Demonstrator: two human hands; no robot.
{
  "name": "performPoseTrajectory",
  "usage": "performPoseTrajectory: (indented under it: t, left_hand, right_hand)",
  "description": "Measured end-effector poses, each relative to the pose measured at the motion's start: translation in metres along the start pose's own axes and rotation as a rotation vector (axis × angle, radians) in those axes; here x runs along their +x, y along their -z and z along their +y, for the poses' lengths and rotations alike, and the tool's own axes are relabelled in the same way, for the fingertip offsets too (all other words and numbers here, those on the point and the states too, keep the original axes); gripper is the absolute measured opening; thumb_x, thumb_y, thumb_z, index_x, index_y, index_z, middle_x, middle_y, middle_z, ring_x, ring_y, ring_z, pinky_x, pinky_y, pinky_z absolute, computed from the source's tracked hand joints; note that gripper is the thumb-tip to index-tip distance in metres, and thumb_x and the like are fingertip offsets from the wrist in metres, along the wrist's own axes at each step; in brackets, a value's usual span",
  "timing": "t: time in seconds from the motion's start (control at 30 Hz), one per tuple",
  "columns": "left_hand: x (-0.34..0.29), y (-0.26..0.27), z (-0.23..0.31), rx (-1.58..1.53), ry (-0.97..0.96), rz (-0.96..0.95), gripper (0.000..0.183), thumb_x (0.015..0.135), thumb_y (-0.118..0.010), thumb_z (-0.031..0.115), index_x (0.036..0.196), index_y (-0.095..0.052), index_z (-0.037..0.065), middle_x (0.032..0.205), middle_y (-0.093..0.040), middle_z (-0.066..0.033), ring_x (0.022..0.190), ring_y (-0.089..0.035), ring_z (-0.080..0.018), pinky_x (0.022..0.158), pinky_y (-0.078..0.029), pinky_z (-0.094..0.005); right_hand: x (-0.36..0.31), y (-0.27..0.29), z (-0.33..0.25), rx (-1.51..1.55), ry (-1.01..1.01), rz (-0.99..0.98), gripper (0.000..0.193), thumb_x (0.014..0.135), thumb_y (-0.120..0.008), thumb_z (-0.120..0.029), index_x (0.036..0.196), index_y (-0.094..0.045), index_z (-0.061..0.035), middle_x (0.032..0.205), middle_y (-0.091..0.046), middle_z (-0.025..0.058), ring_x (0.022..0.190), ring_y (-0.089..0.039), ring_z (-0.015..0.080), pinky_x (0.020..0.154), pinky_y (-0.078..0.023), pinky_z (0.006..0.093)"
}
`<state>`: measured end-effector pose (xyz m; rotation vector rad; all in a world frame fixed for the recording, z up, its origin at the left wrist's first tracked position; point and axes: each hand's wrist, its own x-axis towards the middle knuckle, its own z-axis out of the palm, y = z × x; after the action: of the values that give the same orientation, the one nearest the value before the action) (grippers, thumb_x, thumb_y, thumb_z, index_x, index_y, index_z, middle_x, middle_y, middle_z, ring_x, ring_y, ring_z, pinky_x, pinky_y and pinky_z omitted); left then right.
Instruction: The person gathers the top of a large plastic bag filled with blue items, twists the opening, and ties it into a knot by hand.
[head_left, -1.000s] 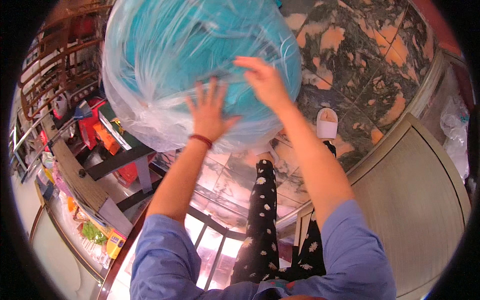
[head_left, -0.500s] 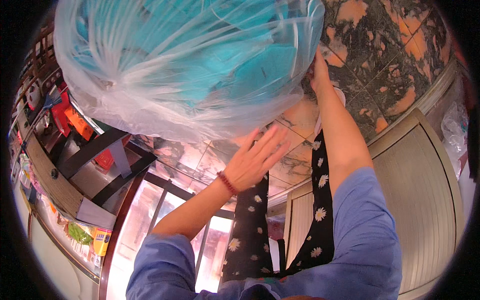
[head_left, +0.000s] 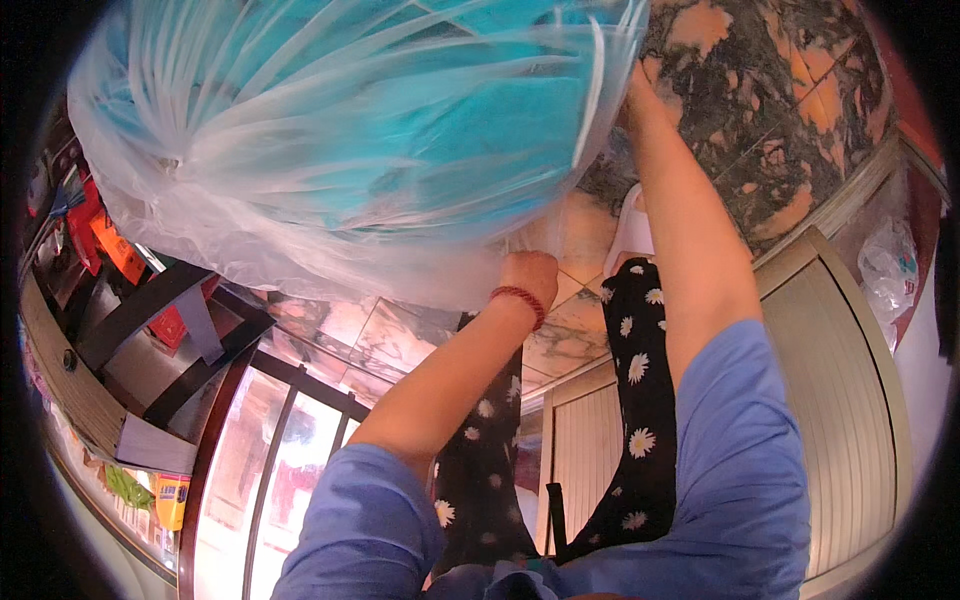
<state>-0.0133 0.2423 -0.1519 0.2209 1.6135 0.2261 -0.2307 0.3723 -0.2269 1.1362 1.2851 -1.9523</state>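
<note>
A big translucent plastic bag point(head_left: 250, 215) stuffed with bright turquoise contents fills the upper left and middle; what those contents are I cannot make out through the film. At the bag's lower right edge my left hand point(head_left: 530, 277), with a dark red bead bracelet on the wrist, is closed in a fist on the thin plastic. My right arm reaches up along the bag's right side, and my right hand point(head_left: 630, 108) touches it there. The fingers of that hand are hidden behind the bag.
Marbled floor tiles point(head_left: 760, 110) run below the bag and to the right. A pale slatted cabinet door point(head_left: 840, 370) stands at the right, a crumpled clear plastic bag point(head_left: 888, 265) beyond it. At left are a dark wooden frame point(head_left: 150, 310) and a glass-topped case with coloured packages.
My left hand, spread before, has closed on the bag's lower edge and moved slightly right. The bag has shifted left, and my right hand has moved up along its side.
</note>
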Motion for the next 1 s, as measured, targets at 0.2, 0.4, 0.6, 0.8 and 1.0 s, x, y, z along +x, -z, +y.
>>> performPoseTrajectory:
  t: [0.2, 0.4, 0.6, 0.8, 1.0]
  left_hand:
    - [-0.051, -0.005, -0.013, -0.762, -0.267, 0.602, 0.020, 0.090, -0.055, 0.016, 0.104, -0.061, 0.004, 0.103, -0.064, -0.0133, 0.091, -0.062, -0.0238, 0.085, -0.049, -0.0405]
    - [-0.118, -0.035, -0.003, -1.047, -0.436, 0.378, 0.042, 0.085, -0.063, 0.017, 0.124, -0.055, 0.001, 0.111, -0.065, -0.0162, 0.107, -0.059, -0.0288, 0.094, -0.045, -0.0419]
    - [-0.274, -0.007, 0.007, -1.479, -0.771, -0.482, 0.011, 0.090, -0.053, 0.015, 0.093, -0.056, 0.005, 0.067, -0.047, 0.0033, 0.054, -0.042, -0.0048, 0.047, -0.032, -0.0212]
    - [-0.401, -0.051, -0.118, -1.994, -0.513, -0.542, 0.025, 0.077, -0.060, 0.016, 0.091, -0.061, -0.004, 0.070, -0.050, -0.0037, 0.057, -0.044, -0.0100, 0.047, -0.028, -0.0226]
    - [-0.399, -0.030, -0.163, -2.055, -0.495, -0.462, 0.022, 0.073, -0.055, 0.012, 0.087, -0.061, -0.004, 0.067, -0.052, -0.0051, 0.049, -0.040, -0.0091, 0.043, -0.026, -0.0223]
  right_hand:
    - [-0.067, -0.066, 0.012, -0.020, -0.090, -0.020, 0.054, 0.098, -0.040, -0.043, 0.136, -0.044, -0.0051, 0.134, -0.049, 0.0182, 0.122, -0.048, 0.0334, 0.101, -0.039, 0.0499]
    - [-0.162, -0.181, 0.033, -0.500, 0.305, -0.398, 0.065, 0.094, -0.045, -0.043, 0.141, -0.036, 0.0010, 0.134, -0.041, 0.0304, 0.122, -0.045, 0.0435, 0.099, -0.041, 0.0456]
    - [-0.247, -0.277, 0.032, -0.814, 0.576, -0.292, 0.081, 0.084, -0.058, -0.050, 0.141, -0.035, 0.0032, 0.126, -0.044, 0.0293, 0.113, -0.049, 0.0453, 0.097, -0.042, 0.0457]
    - [-0.267, -0.218, -0.036, -0.788, 0.862, -0.540, 0.036, 0.075, -0.074, -0.023, 0.107, -0.067, -0.0074, 0.104, -0.062, 0.0115, 0.103, -0.057, 0.0305, 0.087, -0.048, 0.0387]
    - [-0.213, -0.083, -0.071, -1.216, 0.723, 0.531, 0.074, 0.084, -0.068, -0.040, 0.141, -0.036, -0.0042, 0.129, -0.046, 0.0250, 0.114, -0.053, 0.0389, 0.094, -0.044, 0.0495]
